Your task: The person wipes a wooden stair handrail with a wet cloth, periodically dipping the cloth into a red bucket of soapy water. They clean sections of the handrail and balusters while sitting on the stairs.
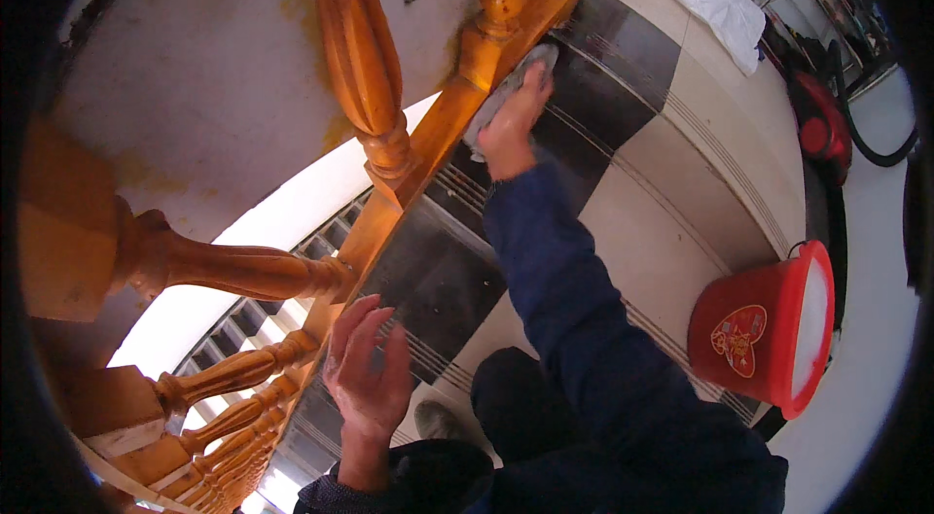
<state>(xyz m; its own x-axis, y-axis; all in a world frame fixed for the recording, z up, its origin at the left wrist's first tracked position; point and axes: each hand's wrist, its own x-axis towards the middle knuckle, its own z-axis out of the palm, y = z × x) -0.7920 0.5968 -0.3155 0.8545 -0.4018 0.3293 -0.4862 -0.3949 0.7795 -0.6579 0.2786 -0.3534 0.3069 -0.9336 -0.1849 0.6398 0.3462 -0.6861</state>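
My right hand (514, 124) presses a damp-looking grey cloth (503, 97) along the side of the wooden bottom rail (445, 121) of a stair balustrade. The cloth lies lengthwise against the rail, just below the square foot of a turned baluster (480, 60). Nearer to me, my left hand (371, 367) is raised beside the same rail with loosely bent fingers and nothing in them. Whether its fingertips touch the wood, I cannot tell. Another fluted wooden baluster (357, 40) rises from the rail between my two hands.
On the right, a red bucket (730, 328) with whitish, foamy-looking contents stands on the tiled stairs. Black tiles (438, 259) and beige treads (642, 222) form the steps. A white plastic bag (708, 3) and a red vacuum cleaner (821, 124) with a black hose lie farther up.
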